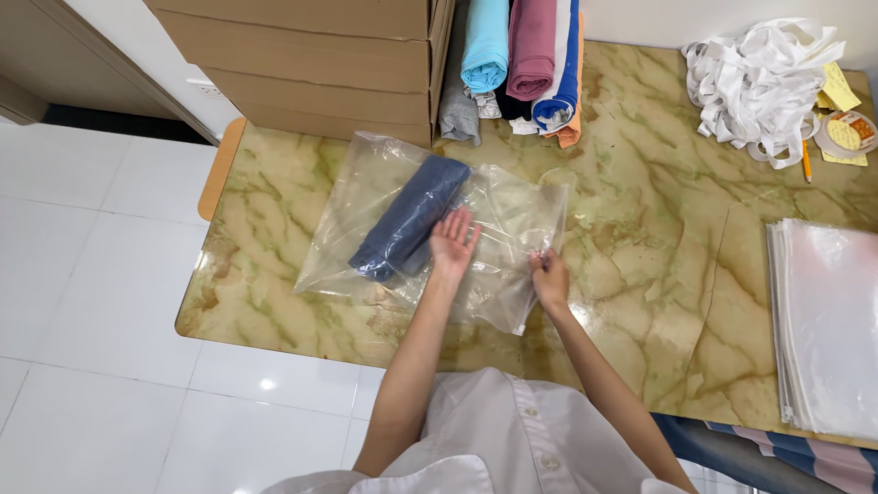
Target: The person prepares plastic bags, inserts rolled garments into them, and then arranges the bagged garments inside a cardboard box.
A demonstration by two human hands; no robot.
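Observation:
A clear plastic bag (498, 206) lies flat on the marble-patterned table (658, 192), with a rolled dark blue cloth (407, 215) inside it. My left hand (454, 243) is open, palm down, pressing on the bag right beside the roll's near end. My right hand (549, 276) pinches the bag's edge at its right side, fingers closed on the plastic.
Rolled cloths (517, 55) in light blue, pink, grey and blue lie at the back beside stacked cardboard boxes (311, 55). A heap of white straps (759, 78), yellow notes and a tape roll (846, 133) sit far right. A stack of clear bags (828, 320) lies at the right edge.

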